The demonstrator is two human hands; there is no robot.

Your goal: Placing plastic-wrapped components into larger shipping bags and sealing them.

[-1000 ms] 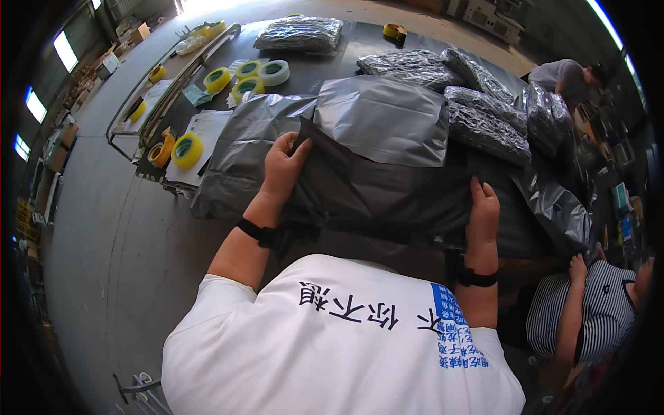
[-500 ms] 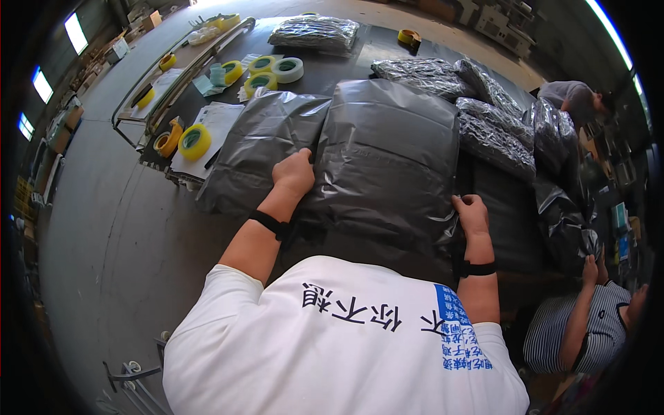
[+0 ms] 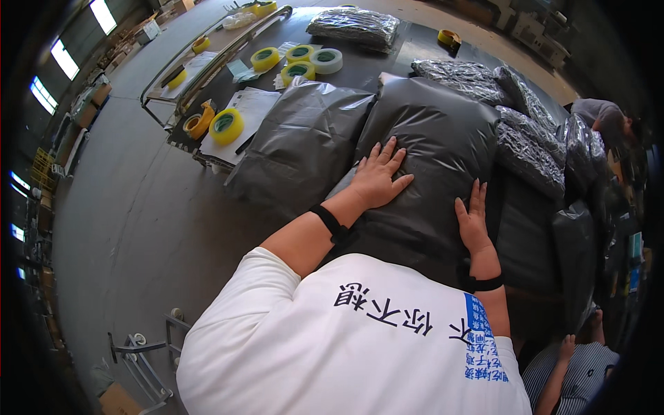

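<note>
A large, puffed-up grey plastic bag [image 3: 432,124] lies on the dark table in front of me. My left hand [image 3: 379,176] rests flat on its left part, fingers spread. Against the bag's right side my right hand [image 3: 474,218] lies with its fingers stretched out, holding nothing. Another grey plastic bag [image 3: 304,142] sits directly left of the first one, its top edge creased. What the bags contain is hidden.
Tape rolls [image 3: 299,72] and papers [image 3: 242,121] lie on the table's left side. Shiny clear-wrapped packages [image 3: 531,142] are stacked at right; another wrapped package [image 3: 353,28] lies at the far edge. A co-worker in stripes [image 3: 581,370] holds a dark bag at lower right. Metal-framed carts stand at left.
My hands have let go of the bag's side edges and now lie on it with fingers extended. The left hand moved right onto its surface. The view has shifted, and the co-worker's bag hangs longer.
</note>
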